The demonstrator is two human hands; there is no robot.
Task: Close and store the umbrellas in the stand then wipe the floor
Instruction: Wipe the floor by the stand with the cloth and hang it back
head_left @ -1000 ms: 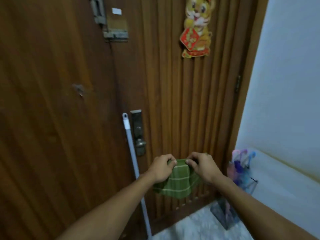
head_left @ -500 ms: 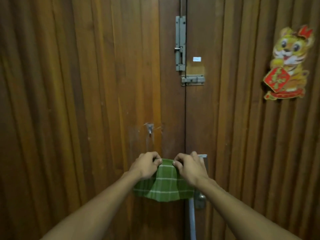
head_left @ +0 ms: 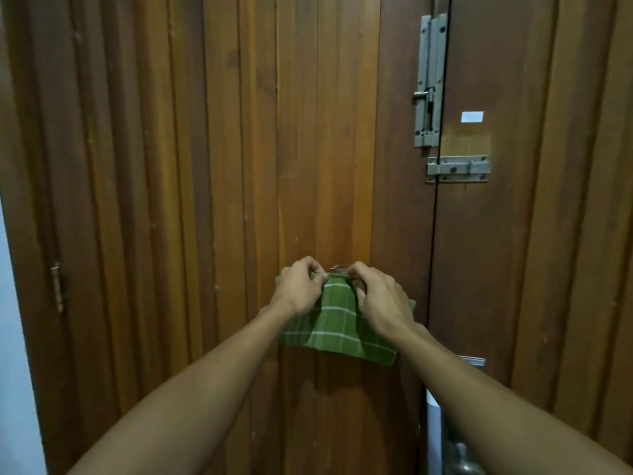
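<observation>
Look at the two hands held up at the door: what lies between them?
In the head view, the top edge of the green cloth spans between the left hand and the right hand, with a small metal hook just above it.

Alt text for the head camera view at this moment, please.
Both hands, left hand and right hand, pinch the top edge of a green checked cloth against a small metal hook on a wooden door. Two metal bolts sit upper right.
</observation>
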